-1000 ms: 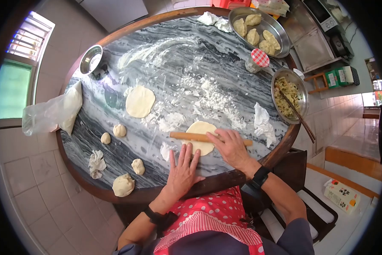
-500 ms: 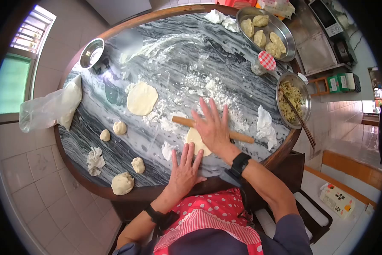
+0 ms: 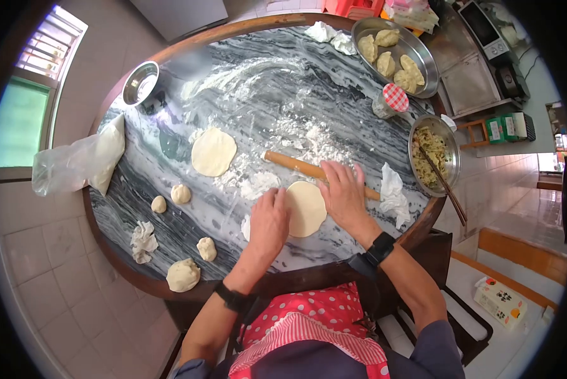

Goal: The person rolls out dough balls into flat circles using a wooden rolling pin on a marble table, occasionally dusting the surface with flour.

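A flattened round of dough [image 3: 307, 210] lies on the floured table in front of me. My left hand [image 3: 270, 219] has its fingers curled together at the left edge of this round, pinching it. Just beyond it, a wooden rolling pin [image 3: 294, 164] lies slanted. My right hand [image 3: 345, 197] is closed over the pin's right half, its fingers across the wood and its thumb side near the dough's right edge. Another flattened round [image 3: 213, 152] lies farther left. Small dough balls [image 3: 180, 194] and a larger dough lump [image 3: 183, 275] sit at the left.
Flour [image 3: 318, 139] is scattered over the marble table. At right stand a bowl of filling [image 3: 416, 155] with chopsticks, a checked-lid jar [image 3: 390, 102] and a metal tray [image 3: 430, 66] of dumplings. A flour bag [image 3: 107, 155], a small metal bowl [image 3: 132, 85] and crumpled tissue [image 3: 394, 196] lie near the edges.
The rolling pin has moved off the dough, away from me. My left hand has curled from flat to closed at the dough's edge. My right hand has shifted right along the pin.
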### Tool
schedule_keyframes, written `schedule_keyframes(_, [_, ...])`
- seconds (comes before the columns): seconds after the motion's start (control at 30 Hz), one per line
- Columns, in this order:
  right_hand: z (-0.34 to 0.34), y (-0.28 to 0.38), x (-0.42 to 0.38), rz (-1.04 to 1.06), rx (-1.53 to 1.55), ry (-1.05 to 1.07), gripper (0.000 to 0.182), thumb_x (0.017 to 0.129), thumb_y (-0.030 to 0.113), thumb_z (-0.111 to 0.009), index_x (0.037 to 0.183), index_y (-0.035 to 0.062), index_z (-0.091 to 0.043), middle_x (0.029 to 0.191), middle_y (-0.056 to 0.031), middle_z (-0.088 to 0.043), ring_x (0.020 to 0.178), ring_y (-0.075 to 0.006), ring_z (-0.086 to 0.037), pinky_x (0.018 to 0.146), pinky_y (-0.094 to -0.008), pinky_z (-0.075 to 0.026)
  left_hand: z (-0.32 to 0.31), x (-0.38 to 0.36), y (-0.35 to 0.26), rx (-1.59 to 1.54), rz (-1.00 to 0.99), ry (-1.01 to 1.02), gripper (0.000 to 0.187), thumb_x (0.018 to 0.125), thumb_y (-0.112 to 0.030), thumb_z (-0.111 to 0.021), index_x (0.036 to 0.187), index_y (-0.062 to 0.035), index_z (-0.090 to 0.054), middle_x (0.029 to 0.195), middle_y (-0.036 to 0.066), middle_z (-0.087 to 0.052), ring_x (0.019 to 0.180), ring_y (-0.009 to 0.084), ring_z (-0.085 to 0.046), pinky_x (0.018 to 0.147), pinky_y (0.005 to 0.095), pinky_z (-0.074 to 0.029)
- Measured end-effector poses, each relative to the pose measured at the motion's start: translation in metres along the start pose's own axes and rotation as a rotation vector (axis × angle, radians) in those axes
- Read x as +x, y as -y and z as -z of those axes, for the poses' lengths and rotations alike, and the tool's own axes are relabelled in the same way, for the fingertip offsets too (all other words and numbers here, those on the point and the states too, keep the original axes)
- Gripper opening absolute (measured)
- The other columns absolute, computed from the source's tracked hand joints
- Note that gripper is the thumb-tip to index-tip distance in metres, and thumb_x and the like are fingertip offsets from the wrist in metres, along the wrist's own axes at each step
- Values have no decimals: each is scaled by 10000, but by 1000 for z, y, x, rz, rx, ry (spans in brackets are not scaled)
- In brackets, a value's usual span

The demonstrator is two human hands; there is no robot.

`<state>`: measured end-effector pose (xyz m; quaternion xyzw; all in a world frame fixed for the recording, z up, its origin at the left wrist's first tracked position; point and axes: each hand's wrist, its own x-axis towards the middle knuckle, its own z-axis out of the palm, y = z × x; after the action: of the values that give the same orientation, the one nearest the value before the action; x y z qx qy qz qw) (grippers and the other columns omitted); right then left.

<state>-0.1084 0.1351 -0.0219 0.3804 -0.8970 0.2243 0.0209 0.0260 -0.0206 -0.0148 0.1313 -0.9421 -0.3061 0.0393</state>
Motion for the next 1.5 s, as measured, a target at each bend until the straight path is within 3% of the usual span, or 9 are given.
schedule_keyframes(0.27, [13, -19, -14, -54, 170, 69, 446, 837, 48, -683, 1262, 20, -549, 1128, -144, -549, 1094, -349, -536, 950, -448, -426, -25, 36, -6, 22, 202, 1, 264, 778, -45, -703, 1022, -28, -602, 944, 157, -592, 929, 377, -595, 805, 471, -492])
schedule_keyframes(0.4, [37, -16, -36, -204, 285, -80, 384, 862, 32, -664, 1227, 0, -552, 1113, -130, -555, 1033, -321, -570, 872, -409, -476, -21, 37, -5, 50, 11, -71, 212, 811, -87, -713, 971, -37, -585, 950, 164, -628, 855, 400, -612, 741, 456, -502])
schedule_keyframes(0.63, [47, -34, -98, -722, 893, -170, 312, 935, 60, -646, 1220, -49, -577, 990, -63, -656, 857, -99, -590, 762, -256, -495, -2, 21, -30, -1138, 607, 306, 222, 1004, -216, -619, 1150, -60, -560, 1045, 74, -689, 840, 184, -699, 676, 312, -559])
schedule_keyframes(0.87, [68, -31, -113, -672, 825, -234, 295, 938, 46, -624, 1218, -41, -586, 1062, -80, -616, 915, -129, -593, 776, -281, -498, 0, -3, -70, -1618, 703, 218, 398, 1013, -206, -605, 1363, -38, -518, 1227, 104, -650, 1042, 186, -677, 840, 357, -583])
schedule_keyframes(0.93, [71, -28, -108, -457, 572, -226, 337, 895, 11, -645, 1223, -34, -582, 1098, -122, -596, 952, -232, -619, 810, -322, -507, -14, -20, -59, -1627, 723, 97, 400, 1015, -193, -600, 1374, -39, -516, 1270, 109, -634, 1078, 190, -666, 871, 370, -576])
schedule_keyframes(1.13, [53, 0, -103, -31, 271, -21, 474, 775, 26, -730, 1230, 26, -598, 1125, -135, -580, 1031, -334, -590, 876, -405, -483, -2, -55, -22, -1175, 841, -351, 374, 1009, -72, -540, 1373, 14, -516, 1348, 152, -583, 1225, 251, -589, 997, 385, -500])
schedule_keyframes(1.17, [49, 1, -103, -10, 264, 49, 476, 768, 49, -734, 1226, 48, -607, 1130, -105, -573, 1049, -300, -578, 866, -407, -465, 2, -55, -19, -798, 566, -357, 382, 994, -59, -541, 1367, 22, -523, 1394, 187, -542, 1275, 290, -547, 1044, 420, -454])
schedule_keyframes(1.33, [28, 4, -114, 75, 178, 120, 494, 792, 79, -731, 1269, 62, -606, 1162, -81, -573, 1064, -284, -565, 880, -403, -443, -16, -48, -18, 261, -61, 130, 730, 927, -260, -673, 1511, 24, -338, 1597, 269, -239, 1477, 482, -205, 1172, 619, -180])
schedule_keyframes(1.5, [15, -7, -98, 48, -48, 1, 488, 864, 183, -690, 1331, 85, -585, 1368, -121, -511, 1199, -312, -504, 961, -473, -397, -25, -4, -8, 268, -181, 187, 869, 953, -502, -574, 1551, 25, -227, 1620, 276, -158, 1495, 506, -93, 1169, 658, -97])
